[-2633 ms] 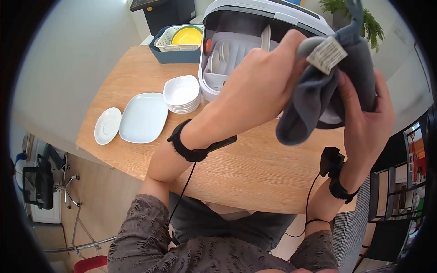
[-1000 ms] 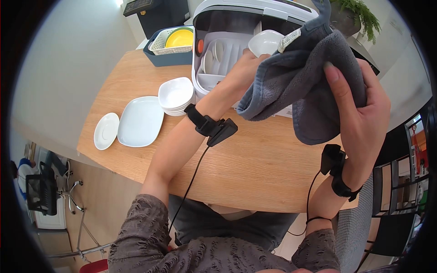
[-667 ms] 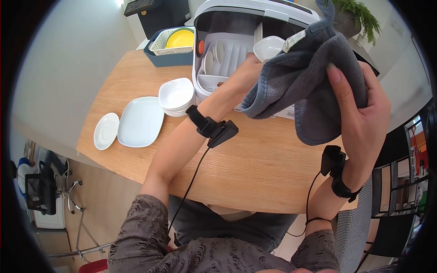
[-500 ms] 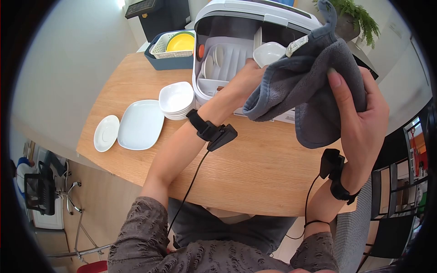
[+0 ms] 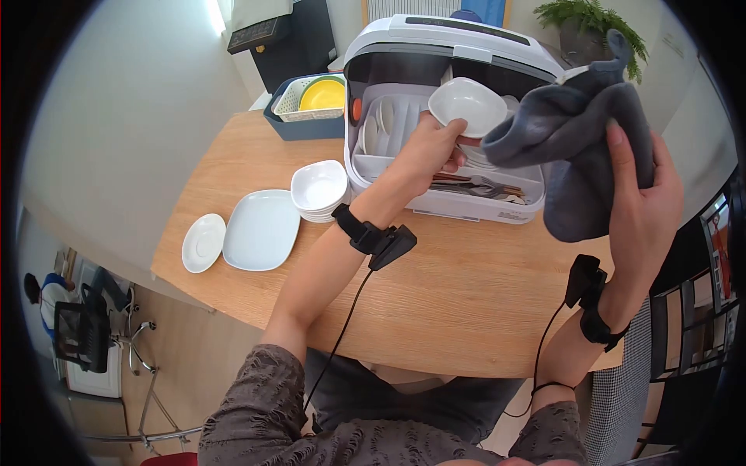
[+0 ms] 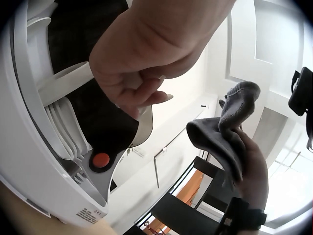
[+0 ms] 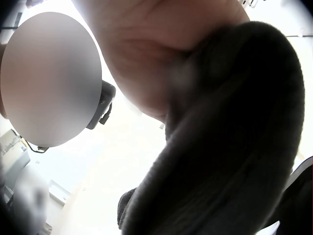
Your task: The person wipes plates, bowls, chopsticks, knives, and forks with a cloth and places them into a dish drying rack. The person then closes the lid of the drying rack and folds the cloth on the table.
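Note:
In the head view a small white square bowl [image 5: 468, 107] is pinched at its near edge by my left hand [image 5: 432, 149], above the front of the white dish cabinet [image 5: 474, 206]. My right hand [image 5: 643, 186] grips a bunched grey cloth [image 5: 579, 202], thumb on top, right of the bowl; the cloth's left end hangs close to the bowl's rim. Dishes stand in the cabinet's rack, with cutlery [image 5: 486, 186] in its front tray. In the left wrist view the left hand [image 6: 146, 54] has curled fingers, and the cloth [image 6: 220, 137] hangs from the other hand.
Left of the cabinet stand a stack of white bowls [image 5: 318, 186], a pale square plate [image 5: 262, 231] and a small round saucer [image 5: 203, 243] on the wooden table [image 5: 435, 311]. Behind them is a blue bin [image 5: 311, 130] holding a white basket and yellow bowl. A potted plant [image 5: 583, 39] stands back right.
The left hand left the cloth and took hold of the white bowl, now lifted into clearer view. The right hand kept the cloth and shifted slightly right; the whole head view has tilted up.

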